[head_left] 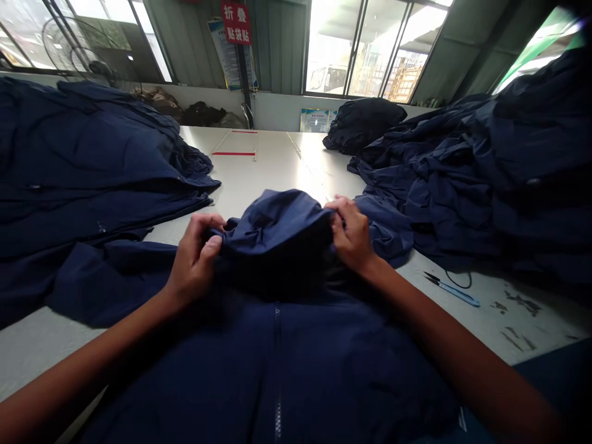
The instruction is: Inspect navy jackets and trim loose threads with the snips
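A navy jacket point(231, 370) with a front zipper point(278, 370) lies before me on the table, its collar end away from me. My left hand point(197, 250) grips the left edge of its raised hood point(282, 222), thumb on the near side. On the opposite edge, my right hand point(349, 231) is closed on the same hood. Between the two hands the hood's opening is dark inside. One sleeve point(120, 277) stretches out to the left.
Navy garments are heaped on the left point(92, 160) and right point(462, 166) of the white table point(268, 166). Light-blue thread snips point(453, 291) lie near the right heap, beside a dark cord loop point(460, 283). Red tape point(234, 153) marks the far tabletop.
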The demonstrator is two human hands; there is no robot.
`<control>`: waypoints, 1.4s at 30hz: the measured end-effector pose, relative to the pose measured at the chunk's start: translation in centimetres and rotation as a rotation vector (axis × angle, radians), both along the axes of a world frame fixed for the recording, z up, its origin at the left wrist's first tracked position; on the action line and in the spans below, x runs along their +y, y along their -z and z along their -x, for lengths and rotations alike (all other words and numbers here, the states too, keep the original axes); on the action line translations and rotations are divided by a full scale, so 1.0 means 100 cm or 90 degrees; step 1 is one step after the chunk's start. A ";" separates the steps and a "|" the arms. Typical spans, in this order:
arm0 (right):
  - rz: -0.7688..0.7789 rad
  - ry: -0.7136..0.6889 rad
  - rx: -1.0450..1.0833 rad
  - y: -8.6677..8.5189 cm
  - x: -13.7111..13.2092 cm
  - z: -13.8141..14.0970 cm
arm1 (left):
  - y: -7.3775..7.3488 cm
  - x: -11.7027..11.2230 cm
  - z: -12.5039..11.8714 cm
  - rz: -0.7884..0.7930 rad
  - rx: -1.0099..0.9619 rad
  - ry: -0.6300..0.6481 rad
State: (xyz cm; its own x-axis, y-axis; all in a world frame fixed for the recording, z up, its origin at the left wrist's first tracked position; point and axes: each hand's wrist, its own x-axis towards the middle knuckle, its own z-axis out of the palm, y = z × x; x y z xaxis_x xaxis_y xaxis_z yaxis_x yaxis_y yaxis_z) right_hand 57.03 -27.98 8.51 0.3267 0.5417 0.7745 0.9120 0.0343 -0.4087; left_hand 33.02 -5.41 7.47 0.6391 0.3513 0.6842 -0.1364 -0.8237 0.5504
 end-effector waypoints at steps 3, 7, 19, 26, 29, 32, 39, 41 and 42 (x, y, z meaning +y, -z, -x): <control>0.073 -0.122 0.203 -0.022 -0.007 0.002 | -0.014 0.007 -0.002 -0.008 0.076 -0.042; 0.204 -0.251 0.325 -0.032 -0.010 0.003 | -0.016 0.015 -0.006 0.152 0.179 -0.013; 0.273 -0.455 0.766 -0.006 -0.009 -0.005 | -0.003 0.013 0.003 0.657 0.230 0.246; 0.071 -0.437 0.748 -0.008 -0.002 0.009 | 0.004 0.023 0.013 0.325 0.413 0.166; 0.055 -0.443 0.777 -0.009 -0.003 0.008 | -0.001 0.014 0.012 0.292 0.434 0.169; 0.073 -0.412 0.805 -0.007 -0.003 0.006 | 0.001 0.003 0.005 0.338 0.371 0.198; 0.135 -0.447 0.822 -0.002 -0.004 0.005 | 0.018 -0.001 -0.002 0.649 0.174 0.195; 0.188 -0.463 0.798 -0.002 -0.005 0.003 | 0.015 0.002 0.002 0.653 0.159 0.256; 0.223 -0.476 0.768 -0.002 -0.006 0.002 | 0.012 0.003 0.003 0.647 0.163 0.285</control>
